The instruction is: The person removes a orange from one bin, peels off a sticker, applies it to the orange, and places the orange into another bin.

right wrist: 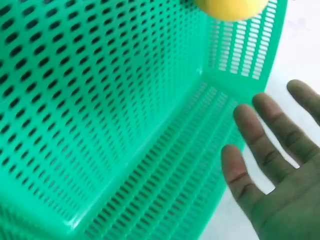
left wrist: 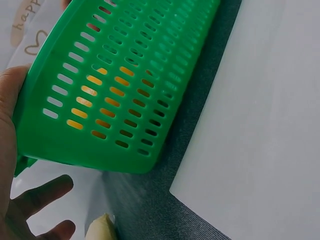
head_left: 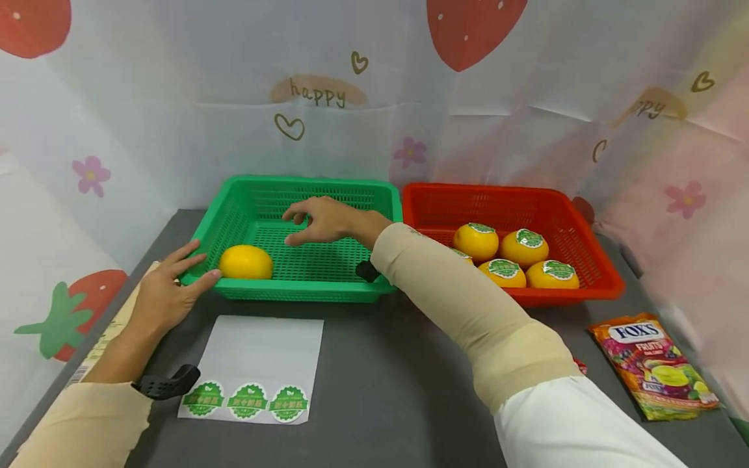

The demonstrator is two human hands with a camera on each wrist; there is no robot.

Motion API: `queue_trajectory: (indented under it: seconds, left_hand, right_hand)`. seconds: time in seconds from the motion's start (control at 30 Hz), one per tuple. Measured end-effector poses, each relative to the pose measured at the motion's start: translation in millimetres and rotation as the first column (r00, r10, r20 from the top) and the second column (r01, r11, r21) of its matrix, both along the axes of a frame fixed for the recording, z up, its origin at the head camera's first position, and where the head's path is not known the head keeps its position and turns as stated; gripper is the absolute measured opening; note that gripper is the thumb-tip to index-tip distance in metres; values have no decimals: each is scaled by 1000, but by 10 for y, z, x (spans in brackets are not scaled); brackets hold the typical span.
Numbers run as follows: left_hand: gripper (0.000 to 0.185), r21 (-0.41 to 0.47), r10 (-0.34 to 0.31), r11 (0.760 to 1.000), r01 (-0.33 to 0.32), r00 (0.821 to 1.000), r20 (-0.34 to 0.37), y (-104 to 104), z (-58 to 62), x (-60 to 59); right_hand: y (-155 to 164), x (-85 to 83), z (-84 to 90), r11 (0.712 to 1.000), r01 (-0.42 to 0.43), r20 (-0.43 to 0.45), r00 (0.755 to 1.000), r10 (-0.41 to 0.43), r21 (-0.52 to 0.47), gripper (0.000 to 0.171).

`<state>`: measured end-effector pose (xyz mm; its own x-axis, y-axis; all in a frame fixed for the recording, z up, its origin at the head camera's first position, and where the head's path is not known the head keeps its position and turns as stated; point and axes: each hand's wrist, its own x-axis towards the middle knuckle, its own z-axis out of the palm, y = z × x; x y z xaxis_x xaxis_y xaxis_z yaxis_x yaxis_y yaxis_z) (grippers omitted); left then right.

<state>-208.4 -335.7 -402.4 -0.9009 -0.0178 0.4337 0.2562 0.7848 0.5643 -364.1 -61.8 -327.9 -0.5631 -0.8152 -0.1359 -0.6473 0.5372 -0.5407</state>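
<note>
Inside the green basket [head_left: 328, 195], near its left wall, lay a yellow fruit [head_left: 246, 262]; the right hand [head_left: 320, 220] hovered above, grip released, while the left hand [head_left: 170, 289], fingers straight, touched the basket's outer corner.

One orange [head_left: 246, 262] is lying in the left basket [head_left: 304, 188], five oranges [head_left: 515, 257] are sitting in the right basket [head_left: 515, 195], and a sticker sheet [head_left: 257, 364] is lying before them.

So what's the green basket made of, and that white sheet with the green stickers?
The green basket looks like moulded plastic: a rigid grid of slots, slightly glossy, with light showing through in the left wrist view. The white sheet seems to be smooth backing paper, thin and flat on the grey table, probably coated, though that is hard to tell. Its round green stickers look like printed paper or film.
</note>
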Motion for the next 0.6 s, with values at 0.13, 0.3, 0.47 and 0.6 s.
queue_trajectory:
  seconds: [0.13,0.3,0.47,0.6]
  left_hand:
    - [53,29,-10,1000,9,1000,16,13,2,-4]
    - [54,25,5,1000,-6,999,39,3,-3,18]
    - [54,40,19,999,-21,999,47,-15,1,38]
    - [53,48,22,999,-24,999,40,22,-8,2]
  right_hand:
    - [-166,-17,-46,998,-18,-11,1000,18,60,60]
    - [-427,8,-66,987,-58,20,998,56,149,65]
    - [-654,64,-25,971,-40,93,996,19,234,72]
    - [-720,80,-20,954,25,144,987,-71,300,77]
